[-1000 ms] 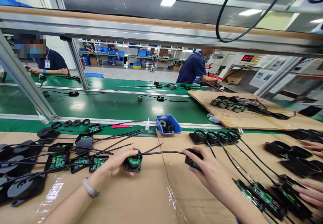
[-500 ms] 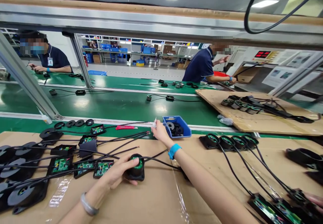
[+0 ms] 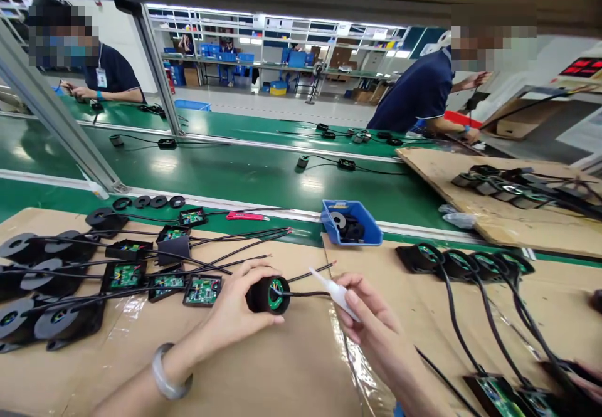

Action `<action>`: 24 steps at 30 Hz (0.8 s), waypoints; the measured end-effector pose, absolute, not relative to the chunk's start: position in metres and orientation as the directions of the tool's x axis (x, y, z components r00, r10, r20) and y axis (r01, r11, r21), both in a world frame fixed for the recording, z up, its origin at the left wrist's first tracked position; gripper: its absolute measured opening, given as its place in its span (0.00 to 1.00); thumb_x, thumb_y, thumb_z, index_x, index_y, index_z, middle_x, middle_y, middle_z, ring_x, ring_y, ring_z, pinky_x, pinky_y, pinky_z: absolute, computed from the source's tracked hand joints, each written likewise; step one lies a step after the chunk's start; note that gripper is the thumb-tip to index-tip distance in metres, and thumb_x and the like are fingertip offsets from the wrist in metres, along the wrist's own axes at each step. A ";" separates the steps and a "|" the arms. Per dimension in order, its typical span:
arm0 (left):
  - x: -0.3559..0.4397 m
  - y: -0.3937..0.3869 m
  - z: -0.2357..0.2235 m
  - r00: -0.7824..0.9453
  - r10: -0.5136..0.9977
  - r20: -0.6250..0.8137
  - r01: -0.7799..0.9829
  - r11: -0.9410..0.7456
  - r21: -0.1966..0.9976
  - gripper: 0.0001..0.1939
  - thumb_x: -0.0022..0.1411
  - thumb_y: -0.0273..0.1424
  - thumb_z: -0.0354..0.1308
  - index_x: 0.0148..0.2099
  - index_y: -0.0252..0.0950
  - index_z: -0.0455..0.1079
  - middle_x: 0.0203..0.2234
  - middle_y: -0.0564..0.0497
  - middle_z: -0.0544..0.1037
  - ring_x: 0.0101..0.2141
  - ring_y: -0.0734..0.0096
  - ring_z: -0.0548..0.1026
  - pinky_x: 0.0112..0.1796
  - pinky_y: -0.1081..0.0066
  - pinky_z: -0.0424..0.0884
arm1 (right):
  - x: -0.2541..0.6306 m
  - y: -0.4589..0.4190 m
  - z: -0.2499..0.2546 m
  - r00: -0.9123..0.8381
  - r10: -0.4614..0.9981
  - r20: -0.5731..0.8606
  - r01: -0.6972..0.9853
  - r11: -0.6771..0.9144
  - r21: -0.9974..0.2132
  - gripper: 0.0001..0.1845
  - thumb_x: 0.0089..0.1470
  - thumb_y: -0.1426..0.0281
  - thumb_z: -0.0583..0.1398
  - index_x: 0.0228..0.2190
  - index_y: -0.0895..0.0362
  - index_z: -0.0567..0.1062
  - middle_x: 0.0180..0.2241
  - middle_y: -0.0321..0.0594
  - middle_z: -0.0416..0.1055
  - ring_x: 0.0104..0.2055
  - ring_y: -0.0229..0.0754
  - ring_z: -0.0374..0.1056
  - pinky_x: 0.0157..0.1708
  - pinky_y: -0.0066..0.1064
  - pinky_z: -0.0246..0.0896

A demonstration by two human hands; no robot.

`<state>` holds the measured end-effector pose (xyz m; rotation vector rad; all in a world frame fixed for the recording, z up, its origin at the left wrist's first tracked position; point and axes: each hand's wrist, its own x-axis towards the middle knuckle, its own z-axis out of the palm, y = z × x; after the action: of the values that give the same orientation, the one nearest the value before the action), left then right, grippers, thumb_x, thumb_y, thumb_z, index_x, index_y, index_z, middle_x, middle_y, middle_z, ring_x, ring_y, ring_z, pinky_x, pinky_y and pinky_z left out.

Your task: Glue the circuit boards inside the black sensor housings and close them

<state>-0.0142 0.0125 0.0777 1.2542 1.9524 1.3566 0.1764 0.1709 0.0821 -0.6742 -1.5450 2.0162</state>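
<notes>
While left fingers (image 3: pixel 258 273) gripped the black housing (image 3: pixel 258 296) and right fingers (image 3: pixel 364 310) the white bottle (image 3: pixel 339 296), excess squeezing could have flooded the green board (image 3: pixel 274 295) facing the right fingers.

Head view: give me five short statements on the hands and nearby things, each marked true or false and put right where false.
1. The left hand holds a black housing. True.
2. The right hand holds a white bottle. True.
3. The nozzle touches the housing. False: the two are apart.
4. A black cable comes out of the housing. True.
5. The red cutter lies in the blue bin. False: it lies outside, left of the bin in the picture.
</notes>
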 end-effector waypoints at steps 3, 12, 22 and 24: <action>-0.010 0.012 0.082 -0.486 0.863 0.136 0.503 0.149 0.852 0.31 0.42 0.27 0.75 0.51 0.46 0.75 0.54 0.44 0.72 0.57 0.48 0.70 0.56 0.53 0.67 | 0.185 0.165 0.078 -0.724 0.678 -0.127 -0.111 -0.297 -0.948 0.16 0.49 0.58 0.69 0.34 0.56 0.76 0.37 0.42 0.71 0.19 0.26 0.46 0.14 0.21 0.41; -0.006 0.008 0.075 -0.398 0.889 0.229 0.703 0.135 0.698 0.27 0.49 0.26 0.69 0.53 0.45 0.73 0.55 0.43 0.68 0.47 0.56 0.77 0.43 0.63 0.77 | 0.184 0.161 0.066 -0.598 0.797 -0.090 -0.171 -0.236 -0.957 0.19 0.48 0.57 0.70 0.36 0.58 0.78 0.21 0.35 0.66 0.16 0.29 0.49 0.11 0.22 0.45; 0.000 0.005 0.069 -0.315 0.876 0.365 0.840 0.079 0.536 0.24 0.55 0.23 0.61 0.55 0.44 0.72 0.54 0.39 0.68 0.45 0.57 0.78 0.41 0.61 0.79 | 0.167 0.141 0.097 -0.598 0.785 0.161 -0.096 0.129 -0.987 0.12 0.55 0.60 0.66 0.33 0.55 0.75 0.22 0.36 0.74 0.19 0.37 0.70 0.19 0.24 0.70; 0.001 0.005 0.069 -0.311 0.873 0.375 0.857 0.087 0.508 0.24 0.55 0.23 0.60 0.54 0.45 0.73 0.53 0.40 0.68 0.45 0.57 0.78 0.39 0.64 0.79 | 0.166 0.137 0.098 -0.592 0.772 0.232 -0.083 0.228 -0.970 0.10 0.56 0.62 0.66 0.33 0.55 0.75 0.23 0.36 0.74 0.20 0.37 0.71 0.20 0.25 0.70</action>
<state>0.0014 0.0051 0.0686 1.8290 2.2978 1.0442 0.1658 0.1374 0.0981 -0.6410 -1.7597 1.4543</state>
